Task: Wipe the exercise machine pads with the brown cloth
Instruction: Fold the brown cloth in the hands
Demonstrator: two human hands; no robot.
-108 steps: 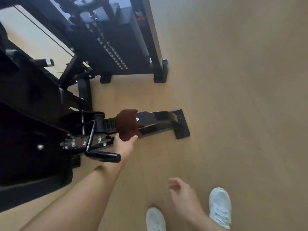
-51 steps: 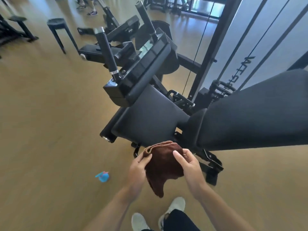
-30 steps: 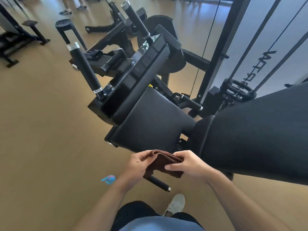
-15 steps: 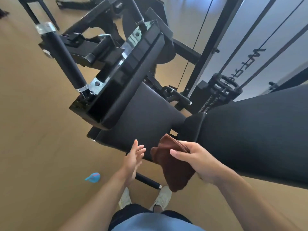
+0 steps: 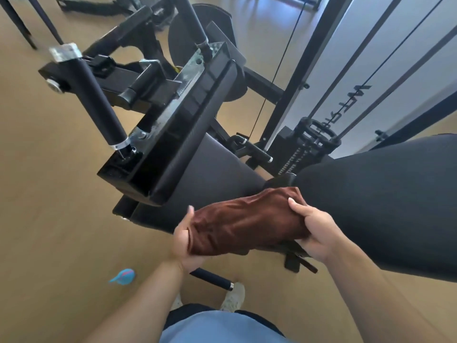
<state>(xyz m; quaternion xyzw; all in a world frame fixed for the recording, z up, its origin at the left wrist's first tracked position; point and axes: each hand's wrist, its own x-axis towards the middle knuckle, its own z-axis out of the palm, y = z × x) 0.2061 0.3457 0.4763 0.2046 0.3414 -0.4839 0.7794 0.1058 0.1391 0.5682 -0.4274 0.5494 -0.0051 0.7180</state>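
Observation:
The brown cloth is stretched out flat between both hands, just above the near edge of the black seat pad. My left hand grips its left end and my right hand grips its right end. A large dark back pad fills the right side, close beside my right hand. A narrower black chest pad slants above the seat pad, with a black handle sticking up from its frame.
Steel uprights and cables of the weight stack stand behind the pads. A short black lever juts out under the seat near my feet. A small blue object lies on the wooden floor at the left. More machine frames stand at the far top.
Half a second ago only my right hand held the cloth, hanging bunched. My left hand has since taken its other end, and the cloth is now spread wide between both hands.

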